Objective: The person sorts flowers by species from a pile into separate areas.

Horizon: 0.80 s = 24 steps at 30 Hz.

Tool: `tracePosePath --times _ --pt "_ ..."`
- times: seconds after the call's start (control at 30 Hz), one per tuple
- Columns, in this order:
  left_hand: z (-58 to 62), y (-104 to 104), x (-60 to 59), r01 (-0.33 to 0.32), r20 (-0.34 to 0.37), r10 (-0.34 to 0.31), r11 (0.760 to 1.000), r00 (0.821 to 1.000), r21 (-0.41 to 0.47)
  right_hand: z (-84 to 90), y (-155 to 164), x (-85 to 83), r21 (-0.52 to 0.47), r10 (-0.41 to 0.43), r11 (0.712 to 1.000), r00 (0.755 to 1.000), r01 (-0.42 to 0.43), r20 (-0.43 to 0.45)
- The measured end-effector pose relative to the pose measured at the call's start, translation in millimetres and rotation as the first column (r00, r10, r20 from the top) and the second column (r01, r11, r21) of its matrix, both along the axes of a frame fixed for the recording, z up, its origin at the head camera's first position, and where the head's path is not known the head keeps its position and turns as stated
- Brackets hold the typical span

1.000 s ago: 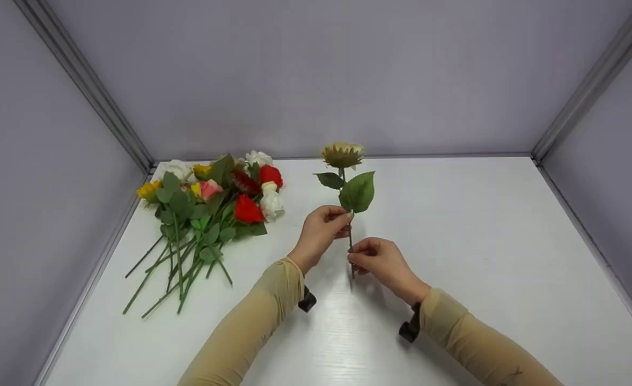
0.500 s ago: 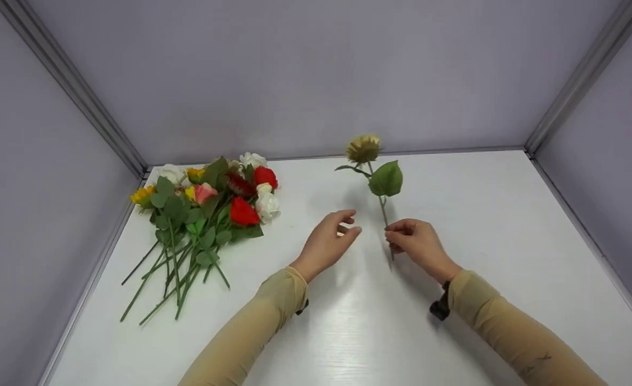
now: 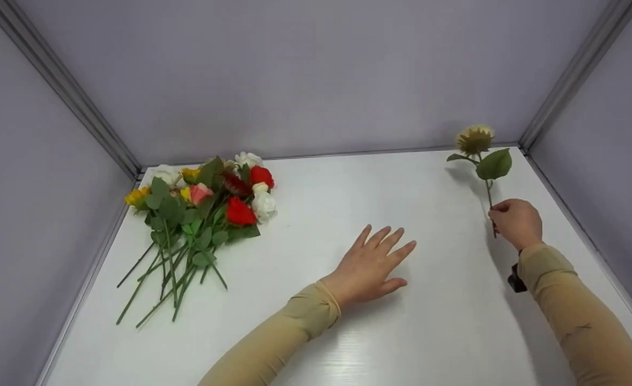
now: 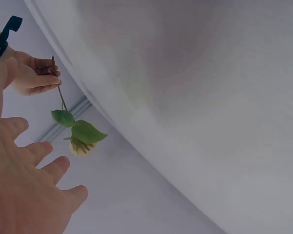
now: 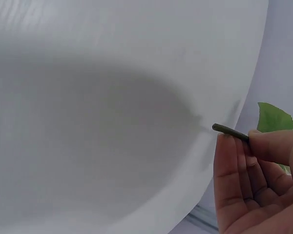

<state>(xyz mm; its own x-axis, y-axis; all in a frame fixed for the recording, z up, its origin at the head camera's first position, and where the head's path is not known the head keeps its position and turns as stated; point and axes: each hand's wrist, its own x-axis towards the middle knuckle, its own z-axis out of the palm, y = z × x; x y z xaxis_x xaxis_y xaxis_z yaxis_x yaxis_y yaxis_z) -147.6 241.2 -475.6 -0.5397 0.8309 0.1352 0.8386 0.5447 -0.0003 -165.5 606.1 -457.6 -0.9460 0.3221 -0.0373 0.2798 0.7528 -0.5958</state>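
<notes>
A pale yellow sunflower [image 3: 475,141] with two green leaves stands nearly upright over the table's far right part. My right hand [image 3: 519,221] pinches its stem low down between thumb and fingers. The cut stem end [image 5: 227,130] pokes out past the fingertips in the right wrist view. Over the middle of the table my left hand [image 3: 367,268] is spread, fingers straight and apart, holding nothing. In the left wrist view the sunflower's leaf [image 4: 88,131] appears beyond those spread fingers.
A heap of artificial flowers lies at the left of the white table [image 3: 321,214], with red roses [image 3: 240,211], white blooms [image 3: 264,206] and a pink rose [image 3: 200,193]. Their green stems [image 3: 174,289] point toward the near edge. Grey walls [image 3: 316,75] enclose the table's back and sides.
My left hand has let go of the sunflower stem and spread its fingers, shifting slightly right. My right hand has carried the sunflower from the middle to the far right.
</notes>
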Motion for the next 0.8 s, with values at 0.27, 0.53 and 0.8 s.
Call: tracePosePath --times 0.27,0.53,0.8 --pt "-6.6 6 8.1 0.046 0.034 -0.045 0.999 0.998 -0.022 -11.3 18 1.2 0.118 -0.028 0.993 0.999 0.026 0.018" --pt "-12.9 1 5.2 0.036 0.068 -0.034 0.999 0.997 -0.031 -19.2 21 2.0 0.193 -0.017 0.981 0.999 0.010 0.034" --pt "-15.1 4 4.1 0.035 0.085 -0.032 0.999 0.996 -0.036 -23.4 22 1.2 0.203 -0.023 0.979 1.000 0.019 0.020"
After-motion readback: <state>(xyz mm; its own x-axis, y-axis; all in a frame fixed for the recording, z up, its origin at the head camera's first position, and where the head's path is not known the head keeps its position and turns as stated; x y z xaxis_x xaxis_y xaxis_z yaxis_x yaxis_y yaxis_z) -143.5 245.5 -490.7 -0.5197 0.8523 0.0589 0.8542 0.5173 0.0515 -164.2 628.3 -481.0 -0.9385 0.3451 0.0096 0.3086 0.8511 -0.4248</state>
